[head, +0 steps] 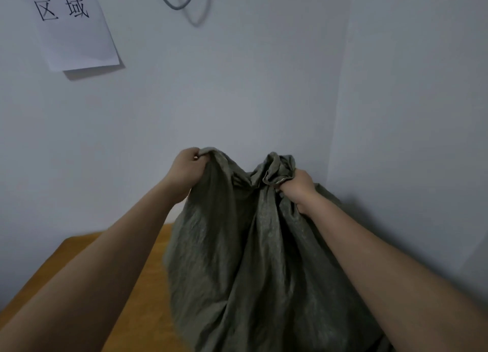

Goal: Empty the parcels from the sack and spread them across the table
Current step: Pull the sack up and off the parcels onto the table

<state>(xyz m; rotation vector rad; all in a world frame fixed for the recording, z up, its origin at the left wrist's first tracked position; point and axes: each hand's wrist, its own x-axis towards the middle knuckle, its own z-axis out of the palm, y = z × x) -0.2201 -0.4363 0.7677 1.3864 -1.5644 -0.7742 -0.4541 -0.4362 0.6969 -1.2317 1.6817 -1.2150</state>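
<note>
Both hands held the sack (253, 246) high over the counter (148, 272): the left hand (186, 171) and right hand (297, 186) each gripped a bunched corner, probably so the parcels would slide out below. No parcels showed.

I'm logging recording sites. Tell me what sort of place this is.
Probably a plain indoor parcel-sorting corner: a printed white paper sign on the bare wall, an orange-brown wooden table, and a grey-green woven sack gripped by both hands.
</note>
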